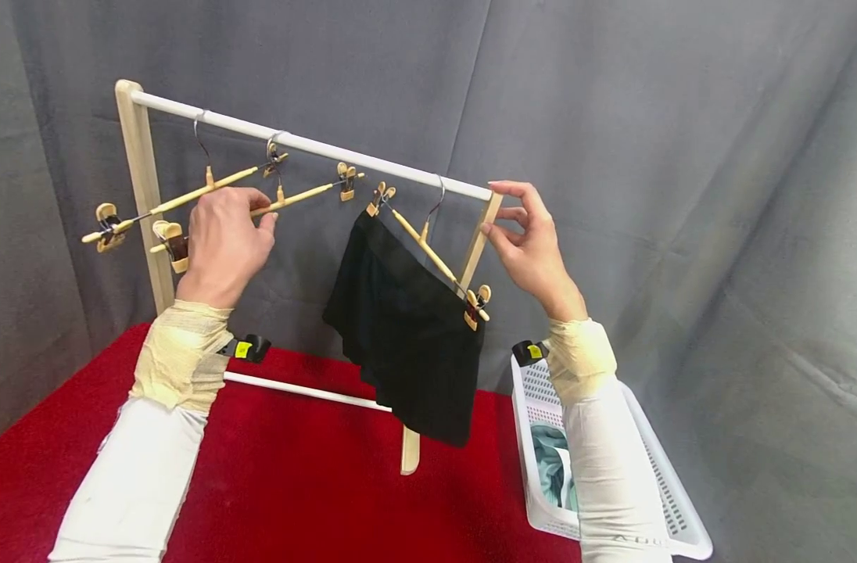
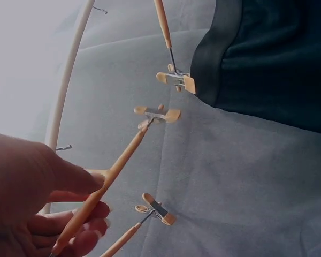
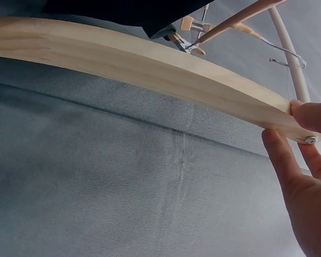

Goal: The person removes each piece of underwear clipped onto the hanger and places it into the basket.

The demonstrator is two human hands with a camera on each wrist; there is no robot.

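My left hand (image 1: 230, 238) pinches the bar of a wooden clip hanger (image 2: 117, 163) between thumb and fingers; its hook is at the white rail (image 1: 316, 148). Another bare clip hanger (image 1: 210, 186) hangs behind it, further left. At the rack's right end, my right hand (image 1: 530, 242) grips the top of the wooden upright (image 3: 203, 80) between thumb and fingers. Just left of that upright a third hanger (image 1: 428, 246) hangs at a slant, its two clips holding a black garment (image 1: 407, 336) by the top edge. The same black garment (image 2: 289, 59) shows at upper right in the left wrist view.
A white plastic basket (image 1: 654, 453) with light teal cloth (image 1: 550, 465) inside stands at the right, partly hidden by my right sleeve. The rack's lower white bar (image 1: 309, 391) and foot (image 1: 410, 451) rest over the red table cover (image 1: 295, 485). Grey curtain (image 1: 611, 94) hangs behind.
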